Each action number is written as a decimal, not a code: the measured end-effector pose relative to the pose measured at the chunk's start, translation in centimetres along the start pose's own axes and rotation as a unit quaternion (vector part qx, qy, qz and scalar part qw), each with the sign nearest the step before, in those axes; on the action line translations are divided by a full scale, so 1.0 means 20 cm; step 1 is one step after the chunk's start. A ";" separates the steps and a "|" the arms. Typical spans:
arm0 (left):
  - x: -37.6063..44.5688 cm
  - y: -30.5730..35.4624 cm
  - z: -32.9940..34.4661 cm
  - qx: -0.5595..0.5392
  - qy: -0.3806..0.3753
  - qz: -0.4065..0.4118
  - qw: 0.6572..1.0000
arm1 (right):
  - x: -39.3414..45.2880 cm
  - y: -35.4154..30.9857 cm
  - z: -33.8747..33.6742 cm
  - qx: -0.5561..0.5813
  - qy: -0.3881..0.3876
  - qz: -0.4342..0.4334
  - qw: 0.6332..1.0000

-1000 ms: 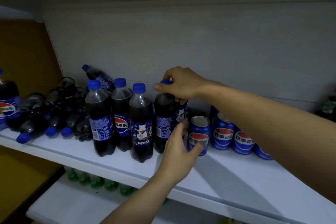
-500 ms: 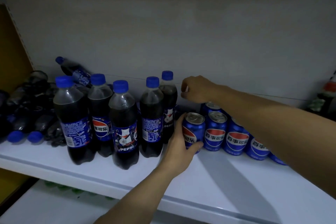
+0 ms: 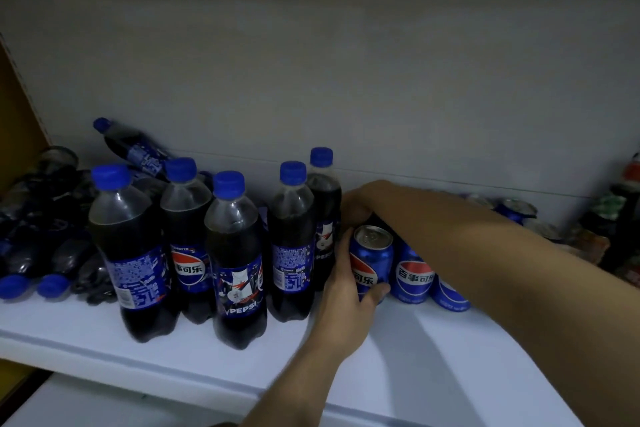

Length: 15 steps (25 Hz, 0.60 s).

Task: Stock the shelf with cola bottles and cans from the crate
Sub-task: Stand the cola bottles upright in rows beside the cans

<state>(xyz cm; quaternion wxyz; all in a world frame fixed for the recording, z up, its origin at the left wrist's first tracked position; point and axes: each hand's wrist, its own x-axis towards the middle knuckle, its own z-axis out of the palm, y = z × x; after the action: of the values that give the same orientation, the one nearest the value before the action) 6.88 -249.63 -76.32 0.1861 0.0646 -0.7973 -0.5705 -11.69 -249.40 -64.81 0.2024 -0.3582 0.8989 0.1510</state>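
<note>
On the white shelf (image 3: 398, 357) several upright cola bottles (image 3: 235, 253) with blue caps stand left of centre. To their right runs a row of blue cola cans (image 3: 414, 277). My left hand (image 3: 341, 291) grips the leftmost front can (image 3: 372, 260), thumb across its front and fingers round its left side. My right hand (image 3: 360, 203) reaches in from the right just behind that can, beside the rear bottle (image 3: 323, 204). Its fingers curl downward, and what they touch is hidden.
More cola bottles lie in a heap (image 3: 45, 246) at the shelf's far left, one leaning on the back wall (image 3: 131, 149). Further cans (image 3: 516, 210) and dark items (image 3: 623, 218) sit at the far right. A lower shelf (image 3: 104, 406) shows below.
My right hand has left the bottle cap, moved right and dropped down behind the front can. My left hand has stayed on that can. The view has shifted right.
</note>
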 end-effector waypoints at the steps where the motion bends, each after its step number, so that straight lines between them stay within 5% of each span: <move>1: 0.00 0.00 0.00 0.002 -0.001 0.002 1.000 | -0.02 0.00 -0.03 0.023 0.005 -0.010 1.000; 7: 0.01 0.01 -0.01 -0.008 -0.013 -0.001 1.000 | -0.35 0.19 -0.21 0.136 0.134 -0.050 0.980; 10: -0.01 0.12 -0.01 0.015 0.038 0.048 0.998 | -0.50 0.28 -0.16 0.235 0.211 -0.050 0.948; 13: 0.04 0.42 -0.04 -0.034 0.114 0.101 0.988 | -0.64 0.32 -0.06 0.365 0.280 -0.058 0.886; 15: 0.11 0.69 -0.08 -0.104 0.121 0.102 0.982 | -0.76 0.30 0.01 0.477 0.326 -0.086 0.812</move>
<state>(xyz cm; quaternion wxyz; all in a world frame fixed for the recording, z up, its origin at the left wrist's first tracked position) 6.97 -247.00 -62.48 0.3436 0.0318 -0.7077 -0.6165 -5.93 -236.29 -56.99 0.0550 -0.3206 0.8368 -0.4403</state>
